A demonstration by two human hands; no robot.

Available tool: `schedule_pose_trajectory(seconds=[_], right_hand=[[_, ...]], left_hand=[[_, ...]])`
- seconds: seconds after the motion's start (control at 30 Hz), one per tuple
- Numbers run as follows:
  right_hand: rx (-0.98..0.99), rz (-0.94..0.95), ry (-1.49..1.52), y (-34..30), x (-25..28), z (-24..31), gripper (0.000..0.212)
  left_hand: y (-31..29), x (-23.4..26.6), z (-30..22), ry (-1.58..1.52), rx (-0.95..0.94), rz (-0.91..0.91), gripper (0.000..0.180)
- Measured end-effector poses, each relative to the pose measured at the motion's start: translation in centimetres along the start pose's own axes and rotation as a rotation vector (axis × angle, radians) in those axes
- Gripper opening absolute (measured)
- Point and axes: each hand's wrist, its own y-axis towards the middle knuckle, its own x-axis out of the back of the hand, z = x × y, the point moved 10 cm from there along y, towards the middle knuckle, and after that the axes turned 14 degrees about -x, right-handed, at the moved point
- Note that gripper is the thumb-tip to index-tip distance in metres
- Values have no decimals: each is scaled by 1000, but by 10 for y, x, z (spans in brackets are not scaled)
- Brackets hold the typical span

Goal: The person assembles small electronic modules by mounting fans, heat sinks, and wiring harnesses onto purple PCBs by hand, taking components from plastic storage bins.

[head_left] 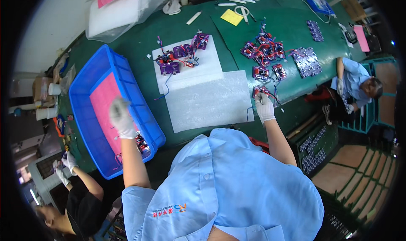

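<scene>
My right hand (265, 108), in a white glove, pinches a small purple circuit board (261, 91) with red parts and thin wires at the table's near edge. Gloved in white too, my left hand (121, 117) is over the blue plastic bin (158, 133); motion smears its fingers, so its hold cannot be read. Pink sheet (103, 95) lines the bin, and a few boards (141, 144) lie at its near end, partly behind my forearm. Between my hands lies a white foam sheet (209, 103).
Several wired boards (182, 51) rest on another foam sheet. A heap of wired boards (266, 48) and a panel of purple boards (306, 62) are at the right. A yellow note (231, 17) lies farther back. Co-workers sit at right (355, 80) and lower left (84, 198).
</scene>
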Motion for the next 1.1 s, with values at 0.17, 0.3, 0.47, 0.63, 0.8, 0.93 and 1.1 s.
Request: schedule_pose_trajectory(seconds=[0.17,0.3,0.47,0.63,0.8,0.93,1.1], right_hand=[[92,330,154,-5,-19,61,23],[160,369,197,-29,10,56,21],[-25,372,200,-42,44,-25,20],[-166,382,244,-36,59,-58,22],[-111,393,363,-20,70,-28,23],[-150,532,480,-5,57,9,33],[-299,1082,742,-30,-6,79,73]], left_hand=[[-60,-190,47,341,175,725,35],[-44,-292,36,692,-202,669,42],[2,-367,51,942,-150,690,42],[1,-371,141,1066,264,967,37],[-29,-365,86,1035,23,1064,35],[-68,-329,6,583,-175,850,33],[-124,-287,-137,248,1,923,18]])
